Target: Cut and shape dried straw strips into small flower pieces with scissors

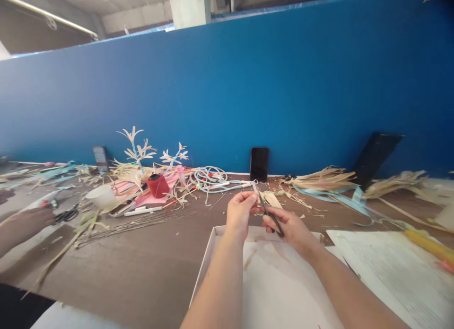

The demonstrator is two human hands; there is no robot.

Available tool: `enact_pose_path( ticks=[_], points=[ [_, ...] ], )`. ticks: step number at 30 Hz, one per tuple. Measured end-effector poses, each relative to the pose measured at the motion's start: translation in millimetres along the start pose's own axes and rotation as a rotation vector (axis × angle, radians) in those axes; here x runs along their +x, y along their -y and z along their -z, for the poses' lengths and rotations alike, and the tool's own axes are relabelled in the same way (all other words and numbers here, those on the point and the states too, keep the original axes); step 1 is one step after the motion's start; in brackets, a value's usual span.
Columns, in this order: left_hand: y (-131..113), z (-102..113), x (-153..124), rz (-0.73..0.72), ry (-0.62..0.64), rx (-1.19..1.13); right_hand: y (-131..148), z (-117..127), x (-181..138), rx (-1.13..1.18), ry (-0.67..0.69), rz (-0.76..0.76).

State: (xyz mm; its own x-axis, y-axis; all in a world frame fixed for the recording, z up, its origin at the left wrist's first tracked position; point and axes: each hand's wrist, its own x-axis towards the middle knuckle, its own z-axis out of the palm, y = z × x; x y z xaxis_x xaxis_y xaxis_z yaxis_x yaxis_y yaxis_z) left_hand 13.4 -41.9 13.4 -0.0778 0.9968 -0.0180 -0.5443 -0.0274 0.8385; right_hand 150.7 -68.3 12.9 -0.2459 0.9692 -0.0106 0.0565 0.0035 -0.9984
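My right hand (291, 227) is closed round black-handled scissors (270, 211), blades pointing up and to the left. My left hand (240, 210) pinches a thin pale strip (255, 189) of dried leaf at the blade tips. Both hands hover over the far edge of a shallow white box (209, 258) that holds a few pale scraps.
Dried leaf strips (321, 178), a red thread spool (158, 185), a white cup (101, 196), coiled white cable (209, 177) and leaf flowers (140, 151) litter the brown table. Two phones (259, 163) lean on the blue partition. Another person's hand (26, 222) rests at left. Printed paper (383, 262) lies at right.
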Motion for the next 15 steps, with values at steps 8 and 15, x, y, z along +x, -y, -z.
enact_pose_path(
  ticks=[8, 15],
  points=[
    [0.7, -0.7, 0.0, 0.046, -0.031, 0.012, -0.8, -2.2, -0.2, -0.023, -0.001, 0.027],
    [0.5, -0.9, 0.1, 0.060, -0.003, 0.019, 3.6, -1.1, -2.2, -0.053, 0.009, 0.047]
  ],
)
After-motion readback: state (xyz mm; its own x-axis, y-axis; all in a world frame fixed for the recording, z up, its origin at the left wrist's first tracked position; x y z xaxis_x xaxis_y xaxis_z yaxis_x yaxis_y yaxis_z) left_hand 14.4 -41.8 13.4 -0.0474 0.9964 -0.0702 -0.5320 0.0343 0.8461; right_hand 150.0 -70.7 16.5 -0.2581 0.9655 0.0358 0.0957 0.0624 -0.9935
